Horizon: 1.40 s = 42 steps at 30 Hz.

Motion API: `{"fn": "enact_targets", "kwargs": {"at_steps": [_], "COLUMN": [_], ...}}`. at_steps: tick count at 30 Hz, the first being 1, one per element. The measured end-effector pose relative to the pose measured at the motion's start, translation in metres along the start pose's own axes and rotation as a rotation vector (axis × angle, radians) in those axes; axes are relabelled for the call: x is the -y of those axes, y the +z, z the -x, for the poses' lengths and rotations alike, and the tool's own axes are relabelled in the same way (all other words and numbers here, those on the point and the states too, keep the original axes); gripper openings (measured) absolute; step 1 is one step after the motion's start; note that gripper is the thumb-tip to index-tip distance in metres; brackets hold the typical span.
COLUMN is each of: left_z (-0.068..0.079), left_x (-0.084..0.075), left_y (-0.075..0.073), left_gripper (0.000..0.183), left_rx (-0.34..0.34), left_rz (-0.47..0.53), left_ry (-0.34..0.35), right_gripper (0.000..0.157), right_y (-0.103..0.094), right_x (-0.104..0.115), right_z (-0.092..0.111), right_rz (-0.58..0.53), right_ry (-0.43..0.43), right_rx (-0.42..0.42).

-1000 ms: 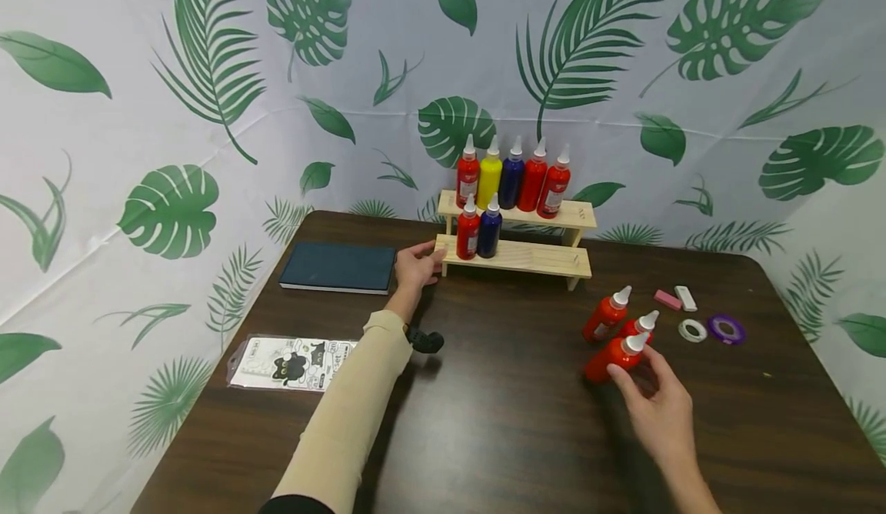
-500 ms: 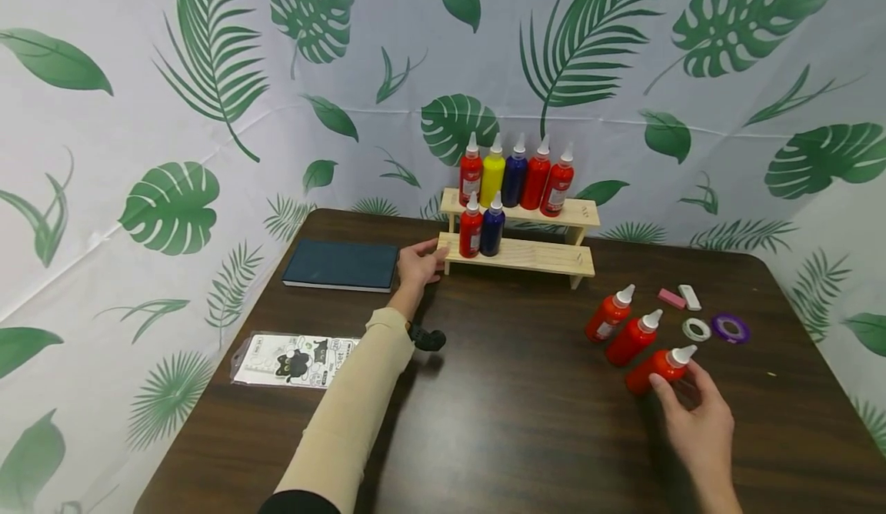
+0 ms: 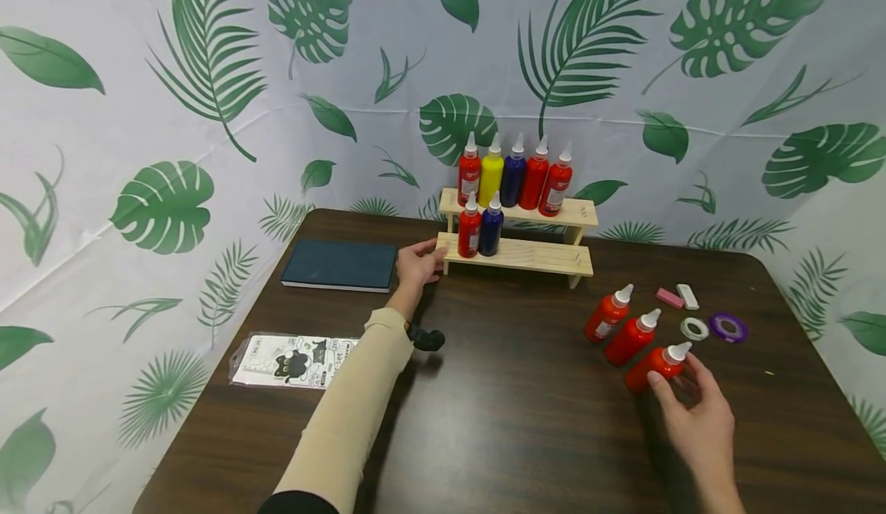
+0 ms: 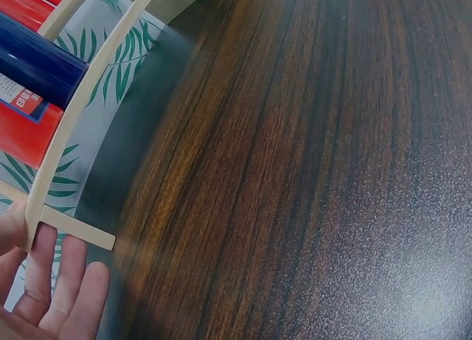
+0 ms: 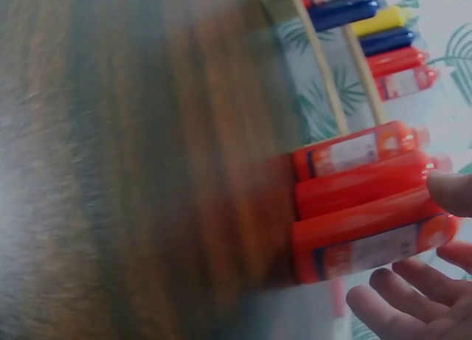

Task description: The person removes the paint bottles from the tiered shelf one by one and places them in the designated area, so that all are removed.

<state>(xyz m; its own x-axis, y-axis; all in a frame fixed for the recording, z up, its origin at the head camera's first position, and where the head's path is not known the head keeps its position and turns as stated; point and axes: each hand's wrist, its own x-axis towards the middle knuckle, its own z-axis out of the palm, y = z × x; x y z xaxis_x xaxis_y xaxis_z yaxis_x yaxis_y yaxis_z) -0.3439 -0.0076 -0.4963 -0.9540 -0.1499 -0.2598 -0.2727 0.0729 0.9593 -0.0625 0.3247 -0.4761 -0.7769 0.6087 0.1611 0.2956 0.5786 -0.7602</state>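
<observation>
At the left end of the lower tier of a two-tier wooden rack (image 3: 536, 255), my left hand (image 3: 417, 266) grips the board, thumb above and fingers below in the left wrist view. A red bottle and a blue bottle (image 3: 491, 229) stand on that tier. On the upper tier are several red, yellow and blue bottles with white pointed caps. My right hand (image 3: 701, 419) holds the nearest red paint bottle (image 5: 372, 237) near its neck, between thumb and index finger; the other fingers are spread. Two more red bottles (image 3: 631, 341) stand just behind it in a slanting row.
To the right lie a purple tape roll (image 3: 728, 328), a white tape roll (image 3: 694, 329), a pink block (image 3: 669, 298) and a white block (image 3: 687, 296). On the left are a dark book (image 3: 339, 265) and a flat cat-print packet (image 3: 294, 361). A leaf-print cloth hangs behind the table.
My right hand has moved right with the red bottle, away from the other two, then stayed nearly still over the last half second. The left hand keeps its place on the rack.
</observation>
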Motion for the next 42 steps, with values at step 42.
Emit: {"fn": "enact_targets", "kwargs": {"at_steps": [42], "left_z": [0.002], "left_x": [-0.001], "left_y": [-0.003], "left_gripper": [0.035], "left_rx": [0.015], "left_rz": [0.022], "left_ry": [0.017], "right_gripper": [0.061], "right_y": [0.191], "right_x": [0.191], "right_z": [-0.113], "right_rz": [-0.039], "right_ry": [-0.417], "right_rx": [0.388]}}
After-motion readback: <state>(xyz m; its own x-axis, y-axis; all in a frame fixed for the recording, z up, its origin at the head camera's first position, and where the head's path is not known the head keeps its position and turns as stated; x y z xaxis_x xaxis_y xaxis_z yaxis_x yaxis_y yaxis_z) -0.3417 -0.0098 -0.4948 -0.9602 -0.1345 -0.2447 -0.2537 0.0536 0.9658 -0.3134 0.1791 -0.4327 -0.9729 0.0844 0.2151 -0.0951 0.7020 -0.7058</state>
